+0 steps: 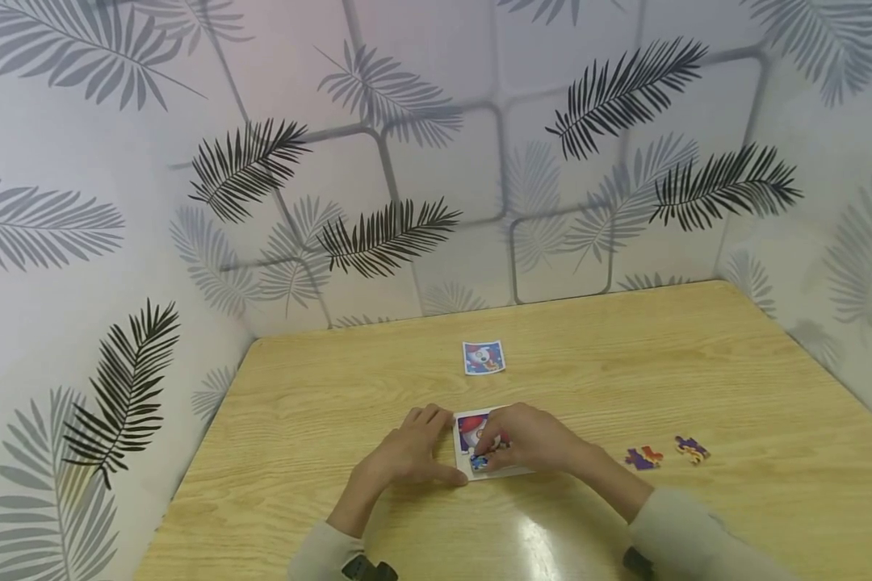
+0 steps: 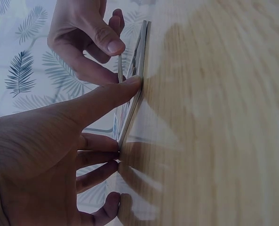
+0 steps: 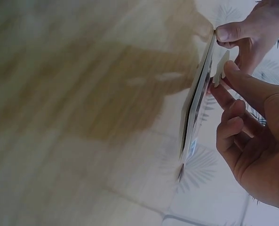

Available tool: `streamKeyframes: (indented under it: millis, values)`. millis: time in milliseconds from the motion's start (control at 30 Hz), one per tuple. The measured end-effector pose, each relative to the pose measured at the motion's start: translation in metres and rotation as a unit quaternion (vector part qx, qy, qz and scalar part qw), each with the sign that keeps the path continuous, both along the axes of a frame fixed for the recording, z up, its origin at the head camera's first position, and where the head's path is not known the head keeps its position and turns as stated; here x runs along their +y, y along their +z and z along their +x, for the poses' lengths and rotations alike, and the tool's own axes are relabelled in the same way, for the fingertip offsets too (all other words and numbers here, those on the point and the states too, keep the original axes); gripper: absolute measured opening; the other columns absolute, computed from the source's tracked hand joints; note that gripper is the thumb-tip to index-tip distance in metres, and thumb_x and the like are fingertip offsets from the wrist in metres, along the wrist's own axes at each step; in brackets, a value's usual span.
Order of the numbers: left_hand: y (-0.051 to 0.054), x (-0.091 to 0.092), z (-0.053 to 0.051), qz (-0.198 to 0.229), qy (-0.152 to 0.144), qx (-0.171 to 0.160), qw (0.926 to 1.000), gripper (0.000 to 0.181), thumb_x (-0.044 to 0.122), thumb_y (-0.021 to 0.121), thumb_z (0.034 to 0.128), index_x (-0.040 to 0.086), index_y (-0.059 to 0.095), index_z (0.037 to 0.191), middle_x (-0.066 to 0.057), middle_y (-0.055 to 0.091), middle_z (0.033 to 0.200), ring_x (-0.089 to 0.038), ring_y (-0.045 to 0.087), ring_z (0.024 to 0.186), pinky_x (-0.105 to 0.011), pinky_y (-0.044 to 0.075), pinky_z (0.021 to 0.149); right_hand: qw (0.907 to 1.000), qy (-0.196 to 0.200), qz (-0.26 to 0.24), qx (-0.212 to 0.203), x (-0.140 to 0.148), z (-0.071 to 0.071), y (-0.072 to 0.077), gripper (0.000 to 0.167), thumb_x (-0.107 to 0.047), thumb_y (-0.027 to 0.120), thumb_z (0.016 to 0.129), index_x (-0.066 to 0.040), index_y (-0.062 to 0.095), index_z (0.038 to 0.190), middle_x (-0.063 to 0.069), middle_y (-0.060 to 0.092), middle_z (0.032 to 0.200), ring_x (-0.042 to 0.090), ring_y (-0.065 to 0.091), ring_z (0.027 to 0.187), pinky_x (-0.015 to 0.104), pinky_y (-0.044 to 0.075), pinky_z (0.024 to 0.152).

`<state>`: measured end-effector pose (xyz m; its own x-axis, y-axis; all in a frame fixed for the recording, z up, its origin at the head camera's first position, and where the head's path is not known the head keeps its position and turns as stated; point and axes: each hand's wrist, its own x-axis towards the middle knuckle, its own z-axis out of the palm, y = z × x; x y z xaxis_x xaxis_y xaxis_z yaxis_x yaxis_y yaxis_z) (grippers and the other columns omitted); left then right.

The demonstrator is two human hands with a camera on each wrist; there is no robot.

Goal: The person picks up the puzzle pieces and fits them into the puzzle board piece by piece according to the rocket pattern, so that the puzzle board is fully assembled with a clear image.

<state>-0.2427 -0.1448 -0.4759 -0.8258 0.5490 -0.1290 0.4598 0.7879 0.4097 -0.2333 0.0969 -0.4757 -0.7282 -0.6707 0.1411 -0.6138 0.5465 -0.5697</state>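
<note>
My right hand [image 1: 534,436] pinches a small blue jigsaw puzzle piece [image 3: 221,69] between thumb and forefinger. In the right wrist view the piece stands tilted just over the puzzle board, its pale back showing. The puzzle board [image 1: 505,474] is a flat square with a white border and a partly covered red, white and blue picture. At its left side lies my left hand [image 1: 410,452], fingers spread along the left edge. Its thumb [image 2: 125,87] presses on the near left corner. Much of the board's right half is hidden under my right hand.
A square picture card [image 1: 484,357] with a similar design lies beyond the board. On the right are loose puzzle pieces: a purple and orange group [image 1: 643,458] and a purple and yellow piece [image 1: 692,449]. Leaf-patterned walls border the wooden table [image 1: 320,379].
</note>
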Motion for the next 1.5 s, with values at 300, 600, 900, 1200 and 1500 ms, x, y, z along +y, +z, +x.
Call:
streamKeyframes:
  millis: [300, 600, 900, 1200, 1500]
  values:
    - [-0.001, -0.002, -0.001, 0.005, -0.007, -0.002, 1.0, 0.081, 0.05, 0.087, 0.0801, 0.013, 0.052, 0.143, -0.006, 0.049, 0.148, -0.032, 0.043, 0.137, -0.06, 0.05, 0.1, 0.9988, -0.024, 0.027, 0.033, -0.014, 0.004, -0.002, 0.013, -0.015, 0.088, 0.08, -0.017, 0.082, 0.092, -0.007, 0.073, 0.095, 0.009, 0.064, 0.086, 0.027, 0.053, 0.073]
    - [-0.001, -0.002, -0.001, 0.009, -0.01, 0.001, 0.9999, 0.082, 0.05, 0.087, 0.0801, 0.012, 0.052, 0.143, -0.007, 0.049, 0.149, -0.033, 0.043, 0.138, -0.06, 0.05, 0.101, 0.9958, -0.048, 0.059, 0.051, -0.023, 0.007, -0.001, 0.013, -0.015, 0.09, 0.078, -0.017, 0.081, 0.087, -0.007, 0.073, 0.096, 0.01, 0.065, 0.086, 0.028, 0.055, 0.07]
    - [-0.004, -0.003, -0.001, 0.015, -0.008, -0.001, 0.9999, 0.082, 0.05, 0.087, 0.08, 0.012, 0.052, 0.143, -0.007, 0.048, 0.149, -0.032, 0.042, 0.138, -0.061, 0.05, 0.101, 0.9954, -0.063, 0.056, 0.044, -0.027, 0.009, -0.001, 0.015, -0.012, 0.093, 0.075, -0.015, 0.081, 0.084, -0.006, 0.074, 0.093, 0.017, 0.069, 0.088, 0.034, 0.059, 0.073]
    - [-0.003, -0.001, -0.001, 0.012, -0.014, 0.005, 0.9998, 0.08, 0.049, 0.087, 0.08, 0.012, 0.053, 0.141, -0.006, 0.049, 0.146, -0.032, 0.043, 0.136, -0.059, 0.051, 0.101, 0.9947, -0.075, 0.059, 0.039, -0.027, 0.011, 0.002, 0.017, -0.013, 0.093, 0.073, -0.015, 0.083, 0.086, -0.007, 0.075, 0.091, 0.015, 0.069, 0.086, 0.036, 0.06, 0.071]
    - [-0.002, -0.001, 0.0, 0.008, -0.009, 0.001, 0.9999, 0.076, 0.05, 0.087, 0.0803, 0.014, 0.053, 0.138, -0.006, 0.049, 0.147, -0.032, 0.044, 0.135, -0.06, 0.051, 0.098, 0.9946, -0.071, 0.066, 0.038, -0.028, 0.011, 0.001, 0.012, -0.01, 0.09, 0.078, -0.014, 0.084, 0.087, -0.004, 0.076, 0.092, 0.018, 0.07, 0.087, 0.036, 0.06, 0.071]
